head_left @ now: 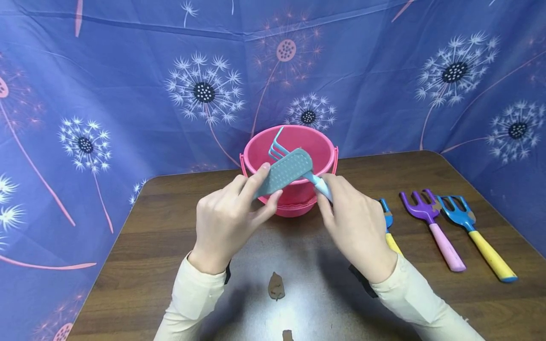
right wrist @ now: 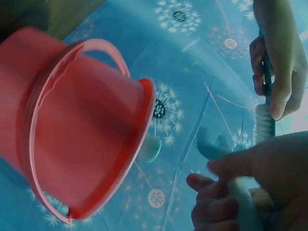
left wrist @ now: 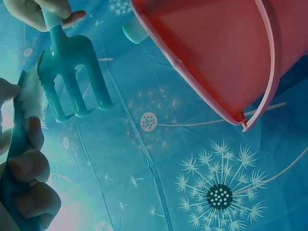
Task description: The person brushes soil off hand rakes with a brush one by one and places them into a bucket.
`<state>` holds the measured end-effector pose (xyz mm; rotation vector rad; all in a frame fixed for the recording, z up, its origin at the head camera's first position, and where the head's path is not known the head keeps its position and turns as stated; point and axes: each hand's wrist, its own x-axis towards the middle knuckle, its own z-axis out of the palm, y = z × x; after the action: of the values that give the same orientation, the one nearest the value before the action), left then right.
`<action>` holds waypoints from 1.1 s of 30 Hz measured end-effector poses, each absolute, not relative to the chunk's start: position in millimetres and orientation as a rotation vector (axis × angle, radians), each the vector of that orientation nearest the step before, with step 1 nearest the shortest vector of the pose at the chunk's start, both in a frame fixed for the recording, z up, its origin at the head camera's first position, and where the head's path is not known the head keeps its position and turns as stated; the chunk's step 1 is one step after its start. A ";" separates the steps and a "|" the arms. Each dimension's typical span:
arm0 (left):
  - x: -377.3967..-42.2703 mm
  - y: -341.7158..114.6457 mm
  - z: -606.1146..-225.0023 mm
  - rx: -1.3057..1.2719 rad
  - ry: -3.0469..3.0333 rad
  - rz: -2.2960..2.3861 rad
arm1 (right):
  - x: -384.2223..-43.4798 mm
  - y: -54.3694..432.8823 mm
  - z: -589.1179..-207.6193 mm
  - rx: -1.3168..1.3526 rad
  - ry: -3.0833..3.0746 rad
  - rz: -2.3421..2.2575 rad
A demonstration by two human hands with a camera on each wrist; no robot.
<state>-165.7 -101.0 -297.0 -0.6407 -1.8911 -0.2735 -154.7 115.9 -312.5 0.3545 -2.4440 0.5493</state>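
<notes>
My left hand (head_left: 232,213) grips a scrub brush (head_left: 286,170) by its teal, dotted back. In the left wrist view its white bristles (left wrist: 34,96) face the edge of a light blue hand rake (left wrist: 72,57), right at its shoulder, where a brown smear shows. The rake's handle is in my right hand (head_left: 356,218), fingers wrapped round it; its tines point up and away. Both tools are held up over the near rim of a pink bucket (head_left: 294,201), which stands upright behind them. In the right wrist view a teal handle end (right wrist: 151,149) pokes past the bucket's rim.
On the wooden table (head_left: 162,237) at the right lie a purple hand fork (head_left: 441,237) with a pink handle and a blue rake (head_left: 490,251) with a yellow handle. Another blue and yellow tool (head_left: 391,241) is partly behind my right hand. A brown clump (head_left: 276,286) lies in front.
</notes>
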 end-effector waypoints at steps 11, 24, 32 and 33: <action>-165.0 -103.7 -300.0 -0.777 -1.958 -0.227 | -152.5 119.2 -307.1 0.325 -2.619 0.745; -167.5 -101.6 -300.7 -0.726 -1.916 -0.221 | -148.9 113.8 -307.4 0.383 -2.624 0.763; -169.1 -102.9 -300.9 -0.631 -1.874 -0.296 | -149.8 114.3 -309.0 0.411 -2.654 0.862; -169.1 -103.1 -301.1 -0.647 -1.880 -0.296 | -150.2 114.8 -309.4 0.408 -2.651 0.867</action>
<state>-169.1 -103.1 -301.1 -0.6473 -1.8796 -0.2964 -150.2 114.8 -309.4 0.4076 -2.6506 0.8672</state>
